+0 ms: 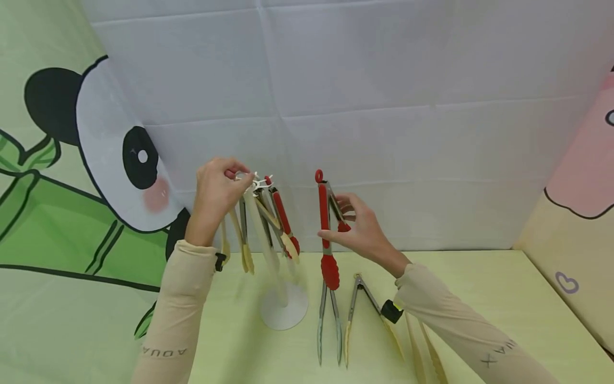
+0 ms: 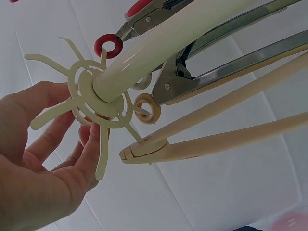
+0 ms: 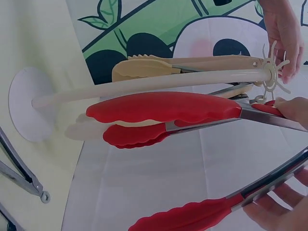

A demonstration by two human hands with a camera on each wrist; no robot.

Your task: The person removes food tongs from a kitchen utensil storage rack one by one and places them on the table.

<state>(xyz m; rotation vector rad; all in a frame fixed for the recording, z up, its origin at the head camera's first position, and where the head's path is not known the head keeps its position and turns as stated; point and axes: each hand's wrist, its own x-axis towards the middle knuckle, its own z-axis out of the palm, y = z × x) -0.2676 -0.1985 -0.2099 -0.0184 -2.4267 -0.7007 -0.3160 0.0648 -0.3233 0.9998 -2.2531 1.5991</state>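
Note:
My left hand (image 1: 220,192) is at the top of a white hanging stand, its fingers pinching the hooked wheel (image 2: 86,89) there. Below that wheel runs a curved pole (image 1: 261,229) to a round base (image 1: 288,321). Several tongs dangle from the hooks, among them red tongs (image 1: 281,210) and beige tongs (image 2: 240,142). To the right of the stand, my right hand (image 1: 360,229) grips another pair of red tongs (image 1: 330,269). Its thumb lies on one arm, the fingers on the other. These tongs are spread, ring end up and scalloped red tips down.
On the yellow-green table (image 1: 479,298) lie tongs with pale green tips (image 1: 320,330), tongs with yellow tips (image 1: 347,346) and beige tongs (image 1: 414,352) partly behind the right forearm. A white cloth (image 1: 431,149) hangs behind, with a panda-printed cloth (image 1: 105,160) at the left.

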